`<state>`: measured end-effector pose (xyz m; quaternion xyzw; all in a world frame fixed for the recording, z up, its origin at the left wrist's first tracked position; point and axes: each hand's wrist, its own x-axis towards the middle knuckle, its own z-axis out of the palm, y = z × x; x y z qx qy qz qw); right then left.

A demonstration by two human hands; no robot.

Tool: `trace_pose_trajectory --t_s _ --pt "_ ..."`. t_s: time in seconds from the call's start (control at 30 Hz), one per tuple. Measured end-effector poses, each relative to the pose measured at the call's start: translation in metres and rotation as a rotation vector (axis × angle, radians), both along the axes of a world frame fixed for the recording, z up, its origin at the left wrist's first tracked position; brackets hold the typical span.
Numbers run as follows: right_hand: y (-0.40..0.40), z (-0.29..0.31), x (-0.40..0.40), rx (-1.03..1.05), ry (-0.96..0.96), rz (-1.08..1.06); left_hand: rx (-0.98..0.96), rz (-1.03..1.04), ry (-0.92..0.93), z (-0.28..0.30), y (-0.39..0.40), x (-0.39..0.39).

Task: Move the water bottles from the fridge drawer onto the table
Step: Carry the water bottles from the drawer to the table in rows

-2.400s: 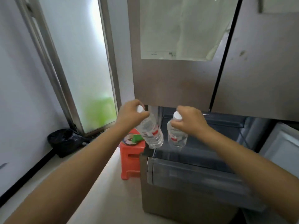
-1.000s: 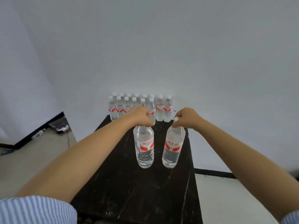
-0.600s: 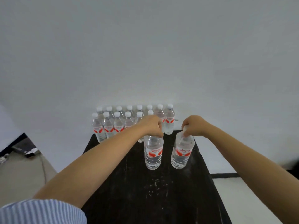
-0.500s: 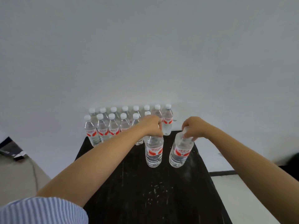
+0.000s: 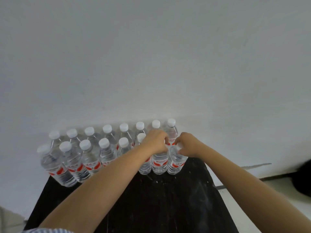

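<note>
the two water bottles [image 5: 159, 163] stand at the right end of the front row on the black table [image 5: 168, 207], the left hand [image 5: 155, 142] and right hand [image 5: 187, 145] each curled round a cap, so a careless release could topple the packed neighbouring bottles [image 5: 87, 158].

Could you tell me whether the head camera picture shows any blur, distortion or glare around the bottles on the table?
Head view: wide-angle bending leans the leftmost bottles outward; that end looks softly blurred, while the bottle under the left hand and the one under the right hand are sharper; lighting is flat, with no strong glare on the black table.
</note>
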<state>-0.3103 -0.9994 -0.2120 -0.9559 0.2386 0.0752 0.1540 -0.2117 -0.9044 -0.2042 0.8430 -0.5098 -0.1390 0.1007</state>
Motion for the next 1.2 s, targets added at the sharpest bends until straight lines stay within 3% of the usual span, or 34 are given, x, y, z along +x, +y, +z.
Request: trace_pose_trajectory --t_s 0.33,0.53,0.63,0.87,1.2 --pt "-0.036 -0.022 0.050 0.009 -0.121 0.001 0.065 0.006 -0.082 -0.031 -0.035 0.037" --pt "-0.032 -0.025 0.019 0.152 -0.131 -0.056 0.046 0.057 -0.138 -0.022 -0.016 0.017" --pt "-0.026 -0.015 -0.020 0.081 -0.143 -0.117 0.048 0.069 -0.197 0.000 0.000 -0.001" --pt "0.010 0.038 -0.159 -0.280 -0.152 -0.200 0.066 -0.198 -0.381 0.056 0.011 -0.125" --pt "0.130 0.087 -0.530 -0.427 -0.095 -0.903 -0.102 -0.847 -0.412 0.080 0.018 -0.472"
